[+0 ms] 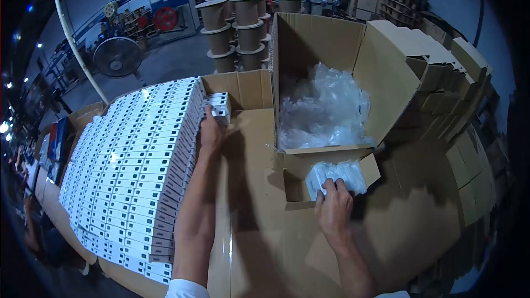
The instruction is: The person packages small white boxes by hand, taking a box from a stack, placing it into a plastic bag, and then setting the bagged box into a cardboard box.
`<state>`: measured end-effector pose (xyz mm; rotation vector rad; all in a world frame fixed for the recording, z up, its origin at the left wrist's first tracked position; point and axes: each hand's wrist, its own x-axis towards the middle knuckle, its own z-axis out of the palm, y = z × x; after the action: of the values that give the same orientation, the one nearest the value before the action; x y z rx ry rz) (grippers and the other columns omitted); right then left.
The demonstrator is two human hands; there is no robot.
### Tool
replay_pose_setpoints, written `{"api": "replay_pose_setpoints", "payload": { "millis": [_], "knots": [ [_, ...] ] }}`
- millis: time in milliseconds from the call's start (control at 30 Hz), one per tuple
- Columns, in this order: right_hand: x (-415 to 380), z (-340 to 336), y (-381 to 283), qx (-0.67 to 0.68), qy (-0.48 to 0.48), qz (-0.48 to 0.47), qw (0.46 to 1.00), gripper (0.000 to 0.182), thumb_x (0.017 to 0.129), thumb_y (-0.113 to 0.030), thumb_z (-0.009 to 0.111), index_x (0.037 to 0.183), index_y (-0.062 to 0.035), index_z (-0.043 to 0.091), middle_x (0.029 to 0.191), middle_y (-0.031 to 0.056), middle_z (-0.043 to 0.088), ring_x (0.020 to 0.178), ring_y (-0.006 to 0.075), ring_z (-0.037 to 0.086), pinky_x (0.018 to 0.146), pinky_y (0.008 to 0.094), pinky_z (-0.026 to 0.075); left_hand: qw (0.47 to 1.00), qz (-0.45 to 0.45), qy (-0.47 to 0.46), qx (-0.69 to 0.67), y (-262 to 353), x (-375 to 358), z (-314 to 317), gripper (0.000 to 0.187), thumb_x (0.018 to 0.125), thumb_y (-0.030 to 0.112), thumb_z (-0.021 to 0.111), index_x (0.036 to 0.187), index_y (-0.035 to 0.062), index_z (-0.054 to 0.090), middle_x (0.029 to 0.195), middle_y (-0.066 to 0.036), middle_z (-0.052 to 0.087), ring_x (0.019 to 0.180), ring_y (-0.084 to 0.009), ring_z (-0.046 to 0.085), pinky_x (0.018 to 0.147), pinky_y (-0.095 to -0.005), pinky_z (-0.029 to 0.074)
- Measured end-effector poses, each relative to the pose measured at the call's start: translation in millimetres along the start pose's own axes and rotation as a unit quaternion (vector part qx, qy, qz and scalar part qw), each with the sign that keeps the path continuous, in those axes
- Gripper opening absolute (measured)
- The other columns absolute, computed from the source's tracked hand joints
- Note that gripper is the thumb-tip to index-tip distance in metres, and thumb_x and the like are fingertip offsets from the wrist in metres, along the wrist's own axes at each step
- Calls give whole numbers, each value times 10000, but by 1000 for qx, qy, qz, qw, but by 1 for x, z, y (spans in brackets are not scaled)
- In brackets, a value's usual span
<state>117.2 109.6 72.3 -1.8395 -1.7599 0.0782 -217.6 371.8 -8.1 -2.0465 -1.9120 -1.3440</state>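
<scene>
White boxes [124, 149] lie in packed rows at the left, just left of my left hand [210, 132]; its partly curled fingers touch a small stack [219, 102], though I cannot tell how firmly. To the right, my right hand [334, 198], fingers bent and partly closed, touches a plastic-covered bundle [350, 174] inside a small open carton [296, 186], near a large carton [389, 83] holding clear plastic [331, 102].

Matt brown cardboard boxes [256, 91], glossy plastic bags [331, 105]

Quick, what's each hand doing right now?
Left hand: at small white boxes; grip unclear.
Right hand: touching clear plastic in a small carton; grip unclear.
</scene>
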Motion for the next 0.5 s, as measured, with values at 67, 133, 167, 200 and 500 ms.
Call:
{"api": "replay_pose_setpoints", "payload": {
  "millis": [67,133,167,200,500],
  "knots": [
    [7,-2,-6,-18,-24,13,999,194,768,-5,682,952,33,633,987,236,592,857,419,643,771,529,492,1000,-11,-21,11,-5,5,2,532,785,121,707,1236,34,437,883,-286,676,824,-472,670,710,-522,536],
    [9,-1,-6,-43,-37,13,998,189,775,13,658,959,54,644,995,256,590,838,426,653,731,516,519,999,-29,-28,-11,-1,3,0,474,795,101,676,1214,41,462,865,-279,678,812,-455,676,722,-515,535],
    [10,4,-3,-60,-36,6,998,184,780,20,645,959,62,648,996,263,589,829,426,656,712,507,528,999,-14,-9,-44,1,-5,-3,355,841,92,604,1177,50,498,829,-262,675,795,-430,682,721,-486,533],
    [9,8,-1,-77,-37,-1,996,180,786,26,632,959,70,652,997,270,588,820,427,659,693,497,537,997,-52,-9,-56,12,-14,-9,341,849,93,581,1176,48,498,832,-275,670,801,-445,677,719,-494,529],
    [-17,-28,-5,-19,81,-112,990,379,798,-140,732,1153,-40,646,1025,122,582,839,293,562,801,484,470,929,-197,108,-293,124,-146,-95,126,980,119,589,1035,15,544,771,-59,603,662,-108,586,588,-262,475]
  ]
}}
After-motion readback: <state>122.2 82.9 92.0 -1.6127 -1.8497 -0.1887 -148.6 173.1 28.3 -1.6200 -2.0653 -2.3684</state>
